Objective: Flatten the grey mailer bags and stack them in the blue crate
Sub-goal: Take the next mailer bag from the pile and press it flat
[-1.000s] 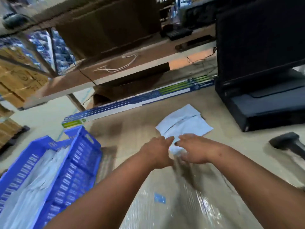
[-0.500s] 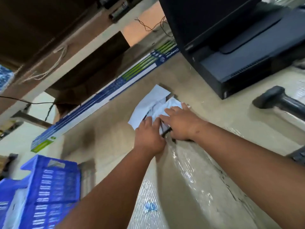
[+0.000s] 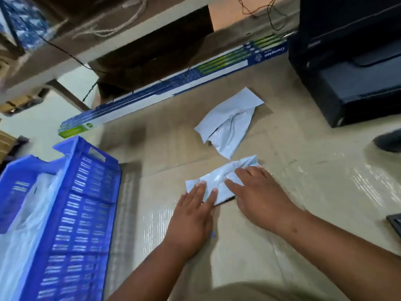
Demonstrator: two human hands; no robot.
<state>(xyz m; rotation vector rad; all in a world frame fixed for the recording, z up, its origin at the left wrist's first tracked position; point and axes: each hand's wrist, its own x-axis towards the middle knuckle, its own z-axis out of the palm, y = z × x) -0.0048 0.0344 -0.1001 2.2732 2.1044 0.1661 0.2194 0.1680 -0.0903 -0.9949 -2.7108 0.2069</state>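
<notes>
Since half a second ago, we are seeing one grey mailer bag drawn out of the small pile and down toward us, while the crumpled mailer bag is lying by itself farther back on the tabletop. Going from the left, the blue crate is sitting at the tabletop's left edge, and pale mailer bags are already lying inside it, though we cannot tell how many. Behind the crate a long blue and white carton is running along the back edge under a wooden shelf. Next, our left hand is lying flat with straight fingers, and its fingertips are pressing on the near left corner of the drawn-out bag, gripping nothing. That bag is resting flat on the tabletop between both hands, still creased along its far end. Our right hand is pressing on the bag's right half, fingers spread and straight, its grip likewise released. At the far right a black printer is standing at the back, well apart from the bags.
</notes>
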